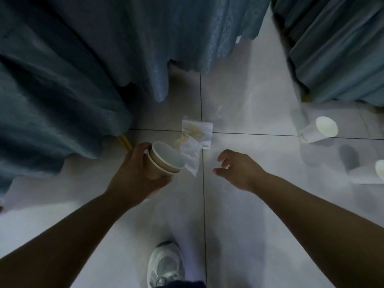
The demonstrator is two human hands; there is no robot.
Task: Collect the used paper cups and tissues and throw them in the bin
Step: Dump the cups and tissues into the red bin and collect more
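Floor (249, 204): glossy pale grey tiles, dark grout lines crossing near the centre of the view.

Draped cloth, blue-grey, two masses. Left drape (62, 90) fills the upper left and hangs to the floor, with one yellow leg (125, 142) showing under its hem. Right drape (336, 48) occupies the upper right corner.

Bare forearms, two, reaching in from the lower corners.

Left hand (135, 175): fingers (143, 147) and thumb wrapped round the cup stack, held above the floor just beside the left drape.

Right hand (236, 169): fingers (225, 154) loosely curled, holding nothing, above the floor just right of the tissue.

Sneaker (165, 265): one, white and grey, bottom centre.

Paper cups, four in all.
- Brown paper cups (164, 161): two, nested one inside the other, white inside, tilted with the mouth toward the upper right, in the left hand.
- White paper cup (318, 130): one, lying on its side on the floor at right, mouth toward the right.
- Second white paper cup (372, 173): one, on its side at the right edge, partly cut off.

Tissue (197, 132): white, crumpled, tan-stained, on the floor at the grout crossing, beyond the brown cups. One piece or two overlapping, cannot tell.
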